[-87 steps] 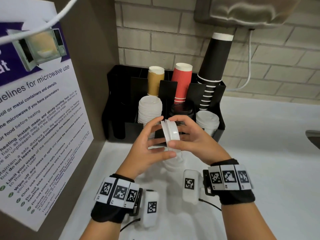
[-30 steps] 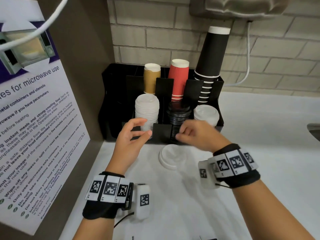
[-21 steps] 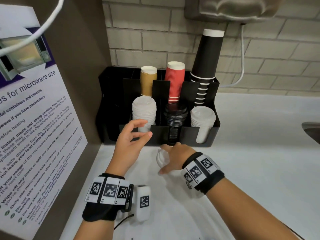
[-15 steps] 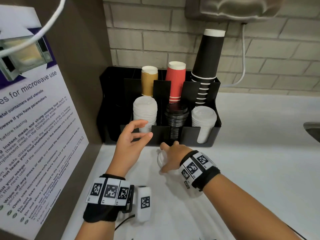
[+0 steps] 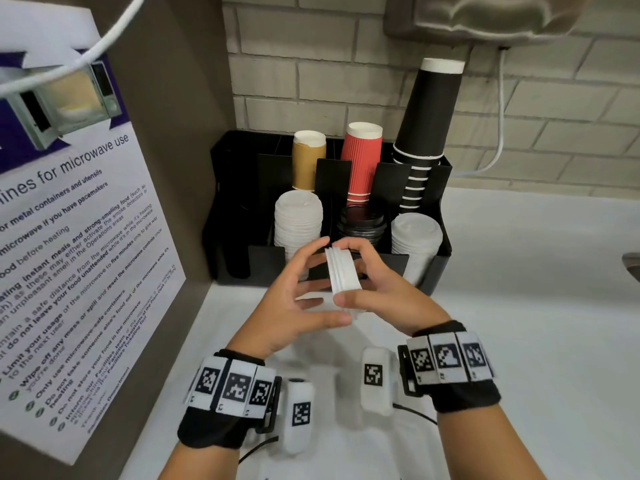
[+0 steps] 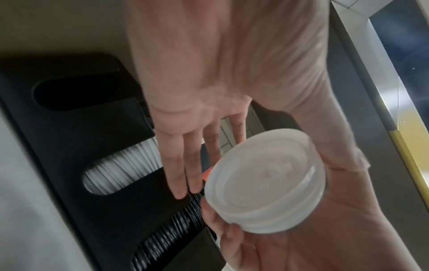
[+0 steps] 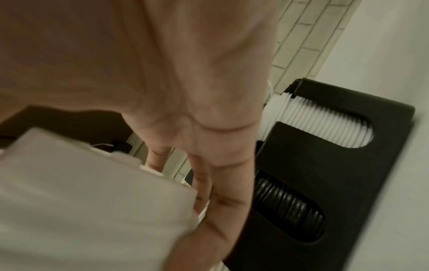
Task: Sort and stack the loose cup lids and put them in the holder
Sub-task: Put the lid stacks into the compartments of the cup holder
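A small stack of white lids (image 5: 343, 277) stands on edge in the air just in front of the black holder (image 5: 235, 237). My right hand (image 5: 375, 285) grips it, thumb near the bottom rim and fingers over the top. My left hand (image 5: 310, 287) is spread against the stack's left face with straight fingers. From the left wrist the lid stack (image 6: 267, 181) shows side-on, beside my left fingers (image 6: 178, 165). The right wrist view is blurred, with the lid stack (image 7: 81, 201) filling its lower left. The holder's front slots hold white lids (image 5: 298, 216), black lids (image 5: 362, 221) and more white lids (image 5: 417, 233).
Brown (image 5: 308, 157), red (image 5: 362, 161) and tall black (image 5: 427, 116) cup stacks stand in the holder's back row. A panel with a microwave notice (image 5: 69, 237) closes the left side. White counter (image 5: 536, 306) stretches right to a sink edge (image 5: 632, 265). A brick wall stands behind.
My right hand has lifted the white lids off the counter and turned them on edge. My left hand has moved in against the stack.
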`<act>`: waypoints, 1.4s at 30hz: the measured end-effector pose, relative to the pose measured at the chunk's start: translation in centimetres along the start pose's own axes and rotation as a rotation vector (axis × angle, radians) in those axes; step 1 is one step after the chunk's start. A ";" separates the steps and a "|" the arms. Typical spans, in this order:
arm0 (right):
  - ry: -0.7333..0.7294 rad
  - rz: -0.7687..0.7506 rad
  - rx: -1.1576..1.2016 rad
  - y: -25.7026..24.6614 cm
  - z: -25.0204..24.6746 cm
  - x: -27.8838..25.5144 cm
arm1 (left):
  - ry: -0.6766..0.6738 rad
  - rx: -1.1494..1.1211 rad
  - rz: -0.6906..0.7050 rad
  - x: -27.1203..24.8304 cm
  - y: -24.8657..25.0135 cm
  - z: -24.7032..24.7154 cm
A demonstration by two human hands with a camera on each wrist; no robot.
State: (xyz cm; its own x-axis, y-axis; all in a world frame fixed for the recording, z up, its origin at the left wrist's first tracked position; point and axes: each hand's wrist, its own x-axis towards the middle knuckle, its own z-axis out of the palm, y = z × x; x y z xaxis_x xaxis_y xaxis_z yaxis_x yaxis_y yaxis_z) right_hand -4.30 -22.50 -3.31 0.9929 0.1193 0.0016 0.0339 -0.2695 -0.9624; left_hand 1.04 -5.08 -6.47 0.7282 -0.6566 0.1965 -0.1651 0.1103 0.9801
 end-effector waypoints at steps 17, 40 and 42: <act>0.107 -0.098 0.154 -0.2 -0.5 -0.8 | 0.040 -0.048 0.069 0.3 0.3 0.4; 0.796 -0.127 -0.331 -0.3 -13.6 1.0 | 0.400 0.095 0.104 0.3 -0.5 -2.3; 0.713 -0.074 -0.478 0.8 -13.8 1.8 | 0.394 0.090 0.108 0.3 -0.4 -2.1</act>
State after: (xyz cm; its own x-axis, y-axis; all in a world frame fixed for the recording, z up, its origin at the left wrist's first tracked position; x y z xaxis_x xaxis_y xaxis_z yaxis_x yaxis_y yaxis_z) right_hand -0.87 -35.66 -0.35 0.8153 -0.4332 0.3841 -0.0132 -0.6772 -0.7357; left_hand 2.72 -3.76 -6.78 0.8995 -0.3073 0.3107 -0.2989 0.0860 0.9504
